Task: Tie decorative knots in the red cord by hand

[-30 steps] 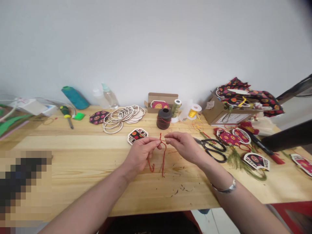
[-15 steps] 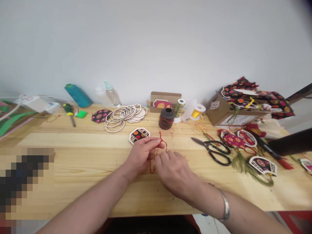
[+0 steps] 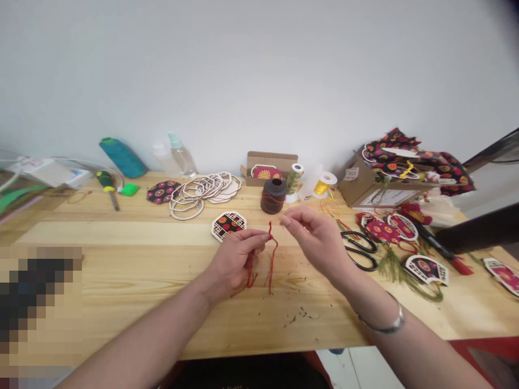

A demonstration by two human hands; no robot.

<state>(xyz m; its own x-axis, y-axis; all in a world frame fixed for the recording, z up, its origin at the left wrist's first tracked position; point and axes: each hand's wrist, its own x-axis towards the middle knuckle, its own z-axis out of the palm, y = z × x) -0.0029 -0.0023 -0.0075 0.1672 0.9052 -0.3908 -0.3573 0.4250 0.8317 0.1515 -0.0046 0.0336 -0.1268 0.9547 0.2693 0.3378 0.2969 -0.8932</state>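
Note:
My left hand (image 3: 239,256) pinches a red cord (image 3: 274,254) between thumb and fingertips. One knotted end stands up above the fingertips, and loose strands hang down beside and below the hand. To the right of the cord, my right hand (image 3: 316,237) is raised with thumb and fingers pressed together; whatever sits between them is too small to make out. Just behind my left hand lies an octagonal ornament (image 3: 228,224) with a white lattice frame and dark patterned fabric, partly covered by the fingers.
Black-handled scissors (image 3: 360,251) lie partly behind my right forearm. A dark thread cone (image 3: 273,196), white frames (image 3: 205,190) and a yellow spool (image 3: 322,186) stand or lie at the back. Rightward are a cardboard box (image 3: 365,186) and a fan-shaped ornament (image 3: 425,270).
My right hand has moved away from my left, up and to the right, and now overlaps the scissors. The red strands hang free below my left hand, which still pinches the cord.

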